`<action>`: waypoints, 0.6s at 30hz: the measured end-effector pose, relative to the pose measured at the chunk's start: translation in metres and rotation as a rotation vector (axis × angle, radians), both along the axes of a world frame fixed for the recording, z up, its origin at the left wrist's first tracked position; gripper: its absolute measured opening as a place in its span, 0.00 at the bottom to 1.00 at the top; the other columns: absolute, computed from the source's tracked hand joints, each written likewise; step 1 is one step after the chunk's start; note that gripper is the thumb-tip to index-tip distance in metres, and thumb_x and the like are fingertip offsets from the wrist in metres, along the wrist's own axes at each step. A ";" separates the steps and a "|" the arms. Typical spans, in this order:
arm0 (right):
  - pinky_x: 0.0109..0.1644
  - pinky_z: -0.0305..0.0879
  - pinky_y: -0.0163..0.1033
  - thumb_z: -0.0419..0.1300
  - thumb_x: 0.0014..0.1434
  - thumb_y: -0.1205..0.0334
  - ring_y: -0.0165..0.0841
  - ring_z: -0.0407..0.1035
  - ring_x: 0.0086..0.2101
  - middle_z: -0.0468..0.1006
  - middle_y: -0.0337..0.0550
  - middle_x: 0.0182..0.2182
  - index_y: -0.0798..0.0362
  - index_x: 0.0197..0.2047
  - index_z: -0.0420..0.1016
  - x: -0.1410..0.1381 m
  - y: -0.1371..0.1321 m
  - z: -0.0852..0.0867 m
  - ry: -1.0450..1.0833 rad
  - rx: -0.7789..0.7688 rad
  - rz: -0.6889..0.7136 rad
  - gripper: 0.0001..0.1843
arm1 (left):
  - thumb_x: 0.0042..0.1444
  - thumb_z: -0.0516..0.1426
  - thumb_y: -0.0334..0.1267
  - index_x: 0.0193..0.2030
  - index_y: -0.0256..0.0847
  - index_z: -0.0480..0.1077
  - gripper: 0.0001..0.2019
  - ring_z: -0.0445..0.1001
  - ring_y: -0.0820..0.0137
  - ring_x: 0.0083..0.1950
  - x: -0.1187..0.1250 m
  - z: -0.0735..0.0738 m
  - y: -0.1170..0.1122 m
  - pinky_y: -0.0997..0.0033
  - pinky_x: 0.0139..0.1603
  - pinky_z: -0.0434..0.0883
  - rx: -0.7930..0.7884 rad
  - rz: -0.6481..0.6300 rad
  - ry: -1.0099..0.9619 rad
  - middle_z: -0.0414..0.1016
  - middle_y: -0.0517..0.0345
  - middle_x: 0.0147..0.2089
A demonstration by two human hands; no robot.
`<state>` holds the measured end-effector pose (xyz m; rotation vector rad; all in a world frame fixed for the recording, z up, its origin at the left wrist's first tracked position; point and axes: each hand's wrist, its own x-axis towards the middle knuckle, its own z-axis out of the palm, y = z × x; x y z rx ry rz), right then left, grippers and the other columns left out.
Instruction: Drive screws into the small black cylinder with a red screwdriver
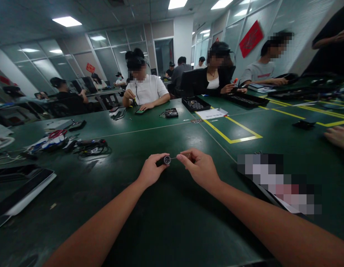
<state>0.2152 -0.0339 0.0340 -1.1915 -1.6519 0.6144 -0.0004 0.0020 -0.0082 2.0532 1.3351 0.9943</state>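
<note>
Your left hand (151, 172) is closed around a small black cylinder (165, 160), its round silvery end turned toward you; your right hand (201, 168) pinches a thin metal pin (174, 158) whose tip meets that end, so the two hands sit almost touching just above the green table (161, 222). I judge the work to be part-way along: the pin is lined up at the cylinder's face, yet whether it has gone in at all is too small to tell; seating or working it would be what is left.

Well beyond the grip and a little to its right, a black tray (195, 104) divided into small cells holds what look like tiny parts; further right of that, a longer black tray (244, 99) lies in front of another person, its contents unreadable; a white sheet (213, 113) lies just beside the first tray, at the corner of a yellow tape outline (230, 141). Off to the left of the grip, a tangle of black cables (91, 147) lies on the table; a co-worker's hand (338, 137) rests far to the right.
</note>
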 end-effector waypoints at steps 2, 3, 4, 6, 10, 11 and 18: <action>0.26 0.59 0.36 0.63 0.61 0.44 0.31 0.68 0.23 0.74 0.36 0.21 0.51 0.32 0.78 -0.001 0.000 0.000 -0.017 0.022 -0.027 0.18 | 0.58 0.64 0.32 0.57 0.51 0.75 0.20 0.72 0.60 0.58 0.000 0.000 0.000 0.53 0.63 0.65 -0.003 -0.013 -0.003 0.76 0.55 0.56; 0.26 0.58 0.35 0.63 0.60 0.44 0.30 0.66 0.22 0.73 0.35 0.20 0.51 0.30 0.76 -0.001 0.000 -0.001 -0.023 0.033 -0.041 0.19 | 0.57 0.64 0.32 0.57 0.51 0.75 0.20 0.72 0.60 0.58 0.000 0.000 -0.001 0.53 0.63 0.65 -0.005 -0.018 -0.001 0.77 0.55 0.56; 0.25 0.57 0.35 0.64 0.60 0.44 0.29 0.65 0.22 0.72 0.35 0.20 0.51 0.28 0.74 -0.001 0.000 -0.001 -0.029 0.040 -0.056 0.19 | 0.57 0.64 0.32 0.56 0.50 0.75 0.20 0.72 0.60 0.58 0.001 0.001 -0.001 0.53 0.63 0.65 -0.006 -0.021 0.001 0.77 0.55 0.55; 0.24 0.56 0.35 0.64 0.59 0.43 0.29 0.63 0.20 0.69 0.34 0.18 0.50 0.24 0.70 -0.001 0.000 -0.001 -0.045 0.044 -0.085 0.22 | 0.56 0.64 0.31 0.55 0.50 0.75 0.20 0.72 0.60 0.57 0.001 0.002 -0.002 0.53 0.63 0.65 -0.004 -0.022 0.003 0.77 0.55 0.55; 0.25 0.57 0.36 0.64 0.59 0.45 0.30 0.66 0.21 0.72 0.35 0.19 0.50 0.26 0.72 0.001 0.000 0.001 -0.061 0.033 -0.078 0.20 | 0.56 0.64 0.31 0.55 0.49 0.75 0.20 0.72 0.59 0.57 0.002 0.004 -0.002 0.53 0.63 0.65 -0.012 -0.018 0.000 0.77 0.54 0.55; 0.26 0.59 0.36 0.64 0.60 0.46 0.31 0.68 0.22 0.75 0.36 0.21 0.50 0.29 0.75 0.001 0.000 0.001 -0.054 0.029 -0.059 0.17 | 0.56 0.64 0.31 0.55 0.49 0.75 0.19 0.72 0.59 0.57 0.002 0.004 -0.002 0.53 0.63 0.65 -0.014 -0.017 0.002 0.77 0.54 0.55; 0.39 0.70 0.40 0.57 0.65 0.59 0.35 0.77 0.35 0.82 0.41 0.34 0.49 0.43 0.76 -0.001 -0.001 -0.001 -0.051 0.071 0.081 0.08 | 0.56 0.64 0.31 0.55 0.49 0.75 0.20 0.72 0.60 0.58 0.000 0.003 0.000 0.55 0.63 0.65 -0.012 0.005 -0.011 0.77 0.55 0.55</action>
